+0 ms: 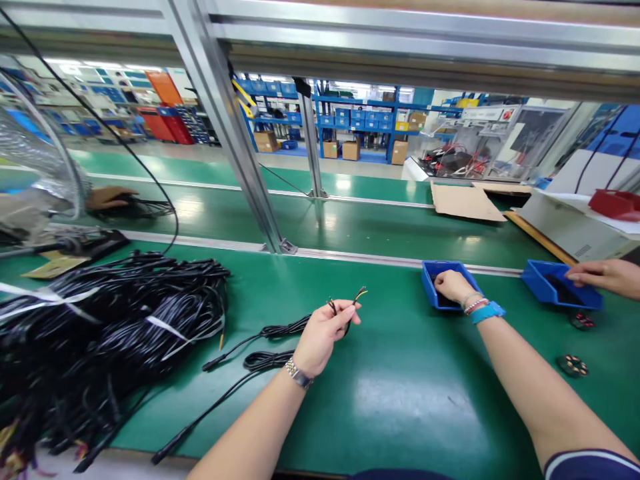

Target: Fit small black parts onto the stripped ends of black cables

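Note:
My left hand (323,337) is closed in a pinch around black cables (267,361), over the middle of the green bench. Their thin wire ends (361,293), some orange and some dark, stick out past my fingertips. The coiled lengths lie on the bench behind the hand, with dark connectors at their far ends. My right hand (454,287) reaches into a small blue bin (429,285) with its fingers curled down. Dark contents show in there, but the fingertips are hidden, so what they grip cannot be made out.
A large heap of bundled black cables (115,320) covers the left of the bench (400,400). At right, another person's hand (607,275) is over a second blue bin (543,287). Two small round parts (573,365) lie near it. A metal post (240,133) rises behind.

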Motion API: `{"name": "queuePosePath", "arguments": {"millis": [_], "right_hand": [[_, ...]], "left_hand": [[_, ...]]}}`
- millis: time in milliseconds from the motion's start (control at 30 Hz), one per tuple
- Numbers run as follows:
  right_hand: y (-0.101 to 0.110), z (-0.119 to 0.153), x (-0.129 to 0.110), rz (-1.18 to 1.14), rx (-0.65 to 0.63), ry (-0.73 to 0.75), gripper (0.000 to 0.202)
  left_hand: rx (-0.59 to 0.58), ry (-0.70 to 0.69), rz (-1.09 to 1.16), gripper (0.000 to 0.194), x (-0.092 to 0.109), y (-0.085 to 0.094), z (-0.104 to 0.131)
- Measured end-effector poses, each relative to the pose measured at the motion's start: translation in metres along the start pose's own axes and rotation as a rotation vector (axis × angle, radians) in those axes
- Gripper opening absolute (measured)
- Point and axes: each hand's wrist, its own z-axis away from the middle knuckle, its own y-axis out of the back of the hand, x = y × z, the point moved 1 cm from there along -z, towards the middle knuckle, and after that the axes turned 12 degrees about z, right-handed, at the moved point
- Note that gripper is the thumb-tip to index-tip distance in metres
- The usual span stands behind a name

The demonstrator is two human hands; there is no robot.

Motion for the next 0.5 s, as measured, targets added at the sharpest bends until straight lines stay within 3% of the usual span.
{"name": "queuePosePath", "arguments": {"millis": [367,500], "right_hand": [[-0.006,-0.004,-0.001,0.044,-0.016,-0.032,0.023],[0.003,-0.002,0.008,0.036,0.013,-0.016,0.022]], "left_hand": [[0.034,-0.027,-0.054,0.025,-0.001,0.0,0.0],[0.032,-0.029,-0.039,0.025,0.0,0.001,-0.001]]}}
